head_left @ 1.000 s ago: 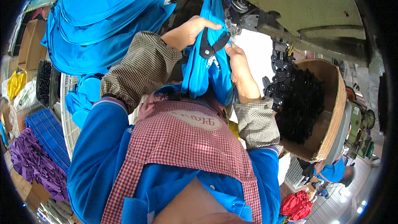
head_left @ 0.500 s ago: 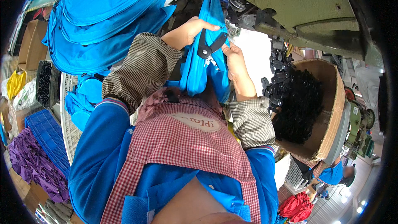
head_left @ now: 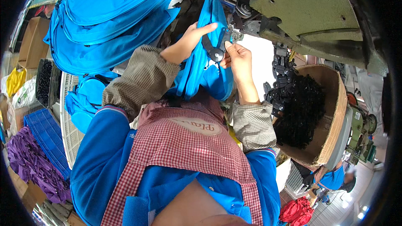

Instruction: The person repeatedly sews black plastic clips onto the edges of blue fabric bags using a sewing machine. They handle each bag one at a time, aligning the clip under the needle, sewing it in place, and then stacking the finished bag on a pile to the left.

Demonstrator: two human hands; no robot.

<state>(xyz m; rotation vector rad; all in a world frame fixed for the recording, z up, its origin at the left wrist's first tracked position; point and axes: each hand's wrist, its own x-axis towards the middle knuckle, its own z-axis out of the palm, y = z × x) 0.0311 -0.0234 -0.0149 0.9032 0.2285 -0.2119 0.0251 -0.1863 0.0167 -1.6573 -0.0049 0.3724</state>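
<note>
In front of my chest hangs a folded blue fabric piece [head_left: 193, 73], its narrow end pointing away from me. My left hand [head_left: 187, 42] is closed around its left side, with the thumb laid across the top. A black strap [head_left: 207, 43] with a round black disc [head_left: 216, 55] lies against the cloth. My right hand [head_left: 241, 62] pinches a dark strap end beside the disc, thumb and forefinger together. Its other fingers curl partly behind the fabric.
Blue fabric pieces [head_left: 113, 25] are stacked at far left. A cardboard box [head_left: 333, 113] of small black parts stands to the right, beside black plastic pieces [head_left: 281, 73]. Green machinery [head_left: 310, 8] overhangs at far right. Purple cloth [head_left: 35, 163] lies left; another person [head_left: 333, 179] is in the background.
My right hand has moved from the fabric's right edge to the strap end near the disc. The disc has shifted right and slightly nearer. My left hand still grips the cloth.
</note>
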